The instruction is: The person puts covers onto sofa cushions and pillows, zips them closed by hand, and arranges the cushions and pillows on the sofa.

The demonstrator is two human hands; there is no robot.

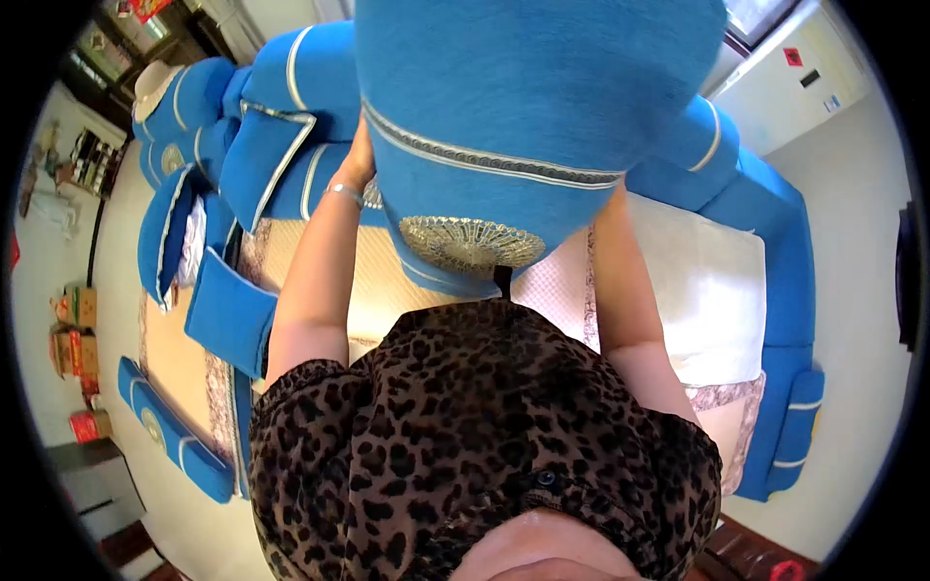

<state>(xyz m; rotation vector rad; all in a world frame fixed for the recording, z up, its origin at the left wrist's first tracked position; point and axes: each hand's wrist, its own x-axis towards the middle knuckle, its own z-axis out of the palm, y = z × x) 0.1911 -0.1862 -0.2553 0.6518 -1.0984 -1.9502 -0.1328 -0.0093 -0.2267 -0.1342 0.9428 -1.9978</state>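
A big blue sofa cushion [504,107] with a silver trim band and a gold fan-shaped pattern is held up in front of my chest, filling the upper middle of the view. My left hand [357,163], with a bracelet at the wrist, grips its left edge; some fingers are hidden behind it. On the other side my right forearm [625,271] reaches up to the cushion's right edge. The right hand itself is almost wholly hidden behind the cushion, which it supports from that side.
Below is a blue sectional sofa [780,261] with quilted beige covers and a white cover [707,290] on the right. Blue pillows [231,310] lie at left, one partly open with white stuffing [192,237]. Boxes [76,349] stand along the left wall, a white fridge [799,73] at upper right.
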